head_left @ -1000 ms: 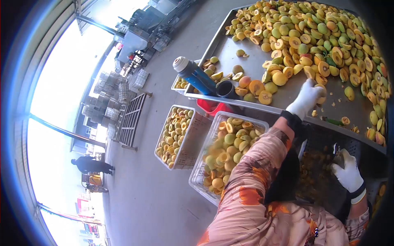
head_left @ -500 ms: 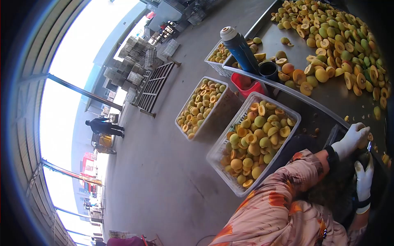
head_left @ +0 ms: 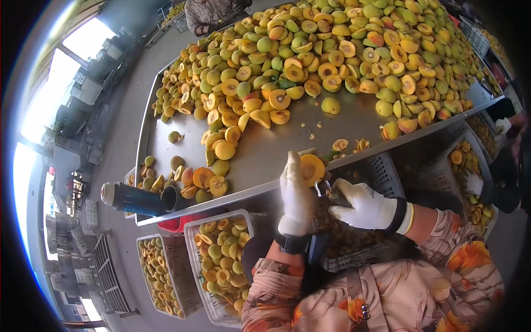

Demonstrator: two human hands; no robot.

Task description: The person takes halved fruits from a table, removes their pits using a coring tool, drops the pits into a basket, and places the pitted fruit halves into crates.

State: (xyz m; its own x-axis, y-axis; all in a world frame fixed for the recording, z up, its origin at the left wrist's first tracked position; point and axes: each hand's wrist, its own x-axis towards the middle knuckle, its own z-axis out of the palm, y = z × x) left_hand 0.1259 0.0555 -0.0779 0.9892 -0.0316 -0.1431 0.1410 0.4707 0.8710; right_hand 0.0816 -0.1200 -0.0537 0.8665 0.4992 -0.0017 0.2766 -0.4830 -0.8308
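In a white glove, my left hand [head_left: 296, 193] grips a yellow peach half [head_left: 312, 169] with its cut orange face turned toward my other hand. My right hand [head_left: 365, 206], also gloved, is closed around the dark handle of a pitting knife [head_left: 321, 188]. The knife's looped metal end is at the lower edge of the peach half. Both hands are at the near edge of a metal table [head_left: 265, 149], above a crate of pits or scraps [head_left: 351, 240] that my arms partly hide.
A large heap of halved peaches [head_left: 332, 55] covers the table's far side. A blue thermos [head_left: 133, 199] and a dark cup [head_left: 170, 197] stand at its left corner. Peach-filled crates [head_left: 221, 260] sit below left. One person [head_left: 213, 14] is across; another person's gloved hand [head_left: 473, 182] is at right.
My view has swung right, bringing the whole table and the heap into sight. My hands now appear near the middle, with the peach half and the pitting knife plainly visible.
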